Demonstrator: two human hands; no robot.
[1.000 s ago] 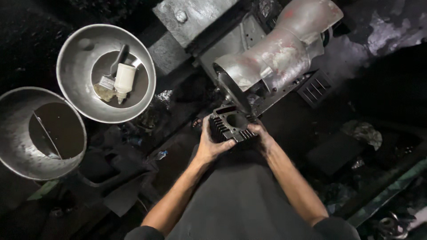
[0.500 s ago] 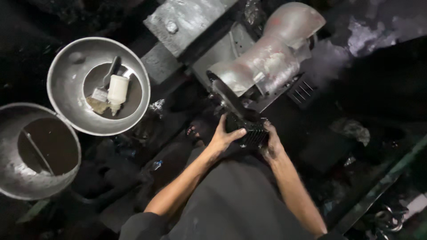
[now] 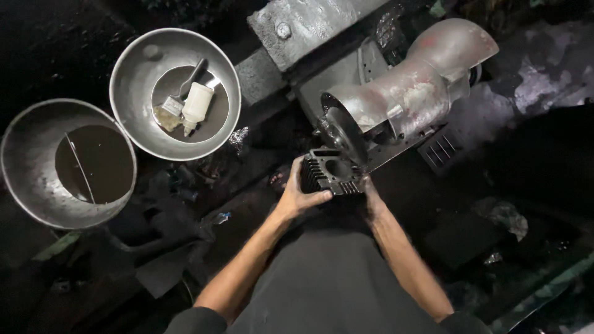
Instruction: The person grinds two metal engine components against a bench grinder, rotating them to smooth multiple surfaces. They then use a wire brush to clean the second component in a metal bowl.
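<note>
Your left hand [image 3: 299,196] and right hand [image 3: 371,199] clasp a dark finned metal engine cylinder block [image 3: 331,175] against the grey bench grinder's disc [image 3: 346,133]; it looks heavy, rigid, greasy, so grip its finned sides

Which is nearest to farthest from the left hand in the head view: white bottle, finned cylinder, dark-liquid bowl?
1. Finned cylinder: held in the left hand, centre.
2. White bottle: up and left, in the upper bowl beside a brush.
3. Dark-liquid bowl: far left edge.
</note>
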